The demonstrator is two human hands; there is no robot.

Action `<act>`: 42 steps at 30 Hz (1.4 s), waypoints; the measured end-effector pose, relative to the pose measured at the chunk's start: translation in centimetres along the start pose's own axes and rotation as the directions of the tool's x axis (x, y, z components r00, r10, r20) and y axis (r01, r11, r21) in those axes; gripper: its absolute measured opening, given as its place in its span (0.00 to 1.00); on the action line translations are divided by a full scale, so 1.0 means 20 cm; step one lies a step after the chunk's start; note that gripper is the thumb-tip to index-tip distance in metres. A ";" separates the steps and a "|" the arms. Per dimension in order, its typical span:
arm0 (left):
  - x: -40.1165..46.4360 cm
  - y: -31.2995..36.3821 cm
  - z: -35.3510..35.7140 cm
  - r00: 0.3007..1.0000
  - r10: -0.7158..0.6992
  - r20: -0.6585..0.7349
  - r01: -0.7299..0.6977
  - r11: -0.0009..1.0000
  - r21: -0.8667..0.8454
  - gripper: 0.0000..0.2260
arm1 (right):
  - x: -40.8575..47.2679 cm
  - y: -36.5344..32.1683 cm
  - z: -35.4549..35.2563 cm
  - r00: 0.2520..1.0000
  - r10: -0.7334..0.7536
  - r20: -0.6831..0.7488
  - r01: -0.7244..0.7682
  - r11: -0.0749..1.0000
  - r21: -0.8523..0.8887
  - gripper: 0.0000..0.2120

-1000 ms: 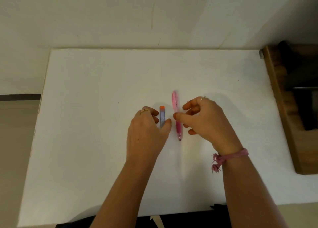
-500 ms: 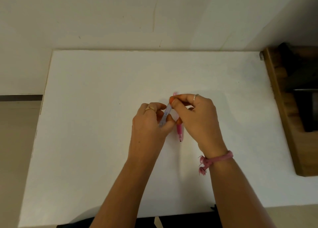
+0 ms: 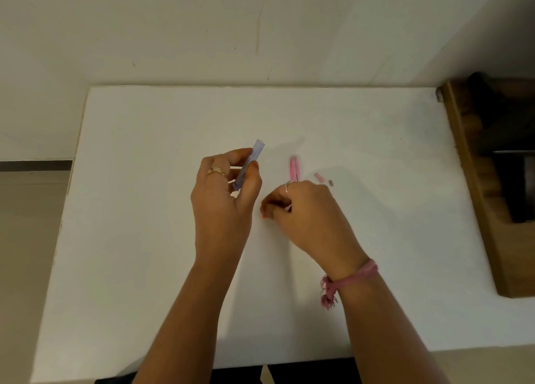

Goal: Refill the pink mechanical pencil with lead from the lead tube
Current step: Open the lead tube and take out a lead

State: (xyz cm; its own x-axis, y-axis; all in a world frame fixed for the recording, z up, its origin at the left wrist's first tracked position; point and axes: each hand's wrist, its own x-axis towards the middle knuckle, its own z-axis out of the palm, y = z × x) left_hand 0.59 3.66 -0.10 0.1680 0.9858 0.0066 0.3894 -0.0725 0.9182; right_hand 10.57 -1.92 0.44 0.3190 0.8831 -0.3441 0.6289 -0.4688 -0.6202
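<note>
My left hand (image 3: pixel 224 198) holds the translucent blue lead tube (image 3: pixel 249 163) tilted above the white table (image 3: pixel 144 210); its upper end is open, with no orange cap on it. My right hand (image 3: pixel 307 212) rests low over the table, fingers pinched on a small orange piece (image 3: pixel 264 216), apparently the tube's cap. The pink mechanical pencil (image 3: pixel 294 169) lies on the table just beyond my right hand, its near end hidden under the fingers. To its right lie a small pink cap (image 3: pixel 319 177) and a tiny grey eraser (image 3: pixel 331 183).
A wooden piece of furniture (image 3: pixel 474 181) stands against the table's right edge. A pale wall runs behind the far edge. A pink band (image 3: pixel 359 276) is tied round my right wrist.
The tube has risen in my left hand and lost its orange cap. My right hand dropped toward the table with the orange piece. A pink cap and grey eraser now lie beside the pencil.
</note>
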 end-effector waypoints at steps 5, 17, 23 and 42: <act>-0.01 -0.01 0.00 0.999 0.044 0.028 -0.044 0.999 0.012 0.08 | 0.00 0.01 0.00 0.999 0.009 0.048 -0.006 0.997 -0.072 0.10; -0.03 0.03 -0.01 0.957 0.210 0.200 -0.232 0.968 0.095 0.13 | 0.01 0.05 -0.19 0.940 0.303 0.158 -0.243 0.270 0.932 0.11; -0.04 0.04 -0.01 0.923 0.310 0.228 -0.349 0.923 0.160 0.14 | 0.01 0.08 -0.19 0.937 0.304 0.174 -0.263 0.280 0.923 0.11; -0.02 0.00 -0.01 0.963 0.143 0.230 -0.192 0.959 0.210 0.13 | 0.03 0.11 -0.19 0.966 0.259 -0.002 -0.094 0.358 0.929 0.07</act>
State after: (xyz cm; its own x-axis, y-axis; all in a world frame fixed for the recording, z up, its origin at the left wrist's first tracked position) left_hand 0.31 3.38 -0.05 0.4252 0.9039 0.0465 0.5314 -0.2909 0.7956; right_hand 14.89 -2.40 1.48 0.4721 0.7317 -0.4917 -0.4634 -0.2685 -0.8445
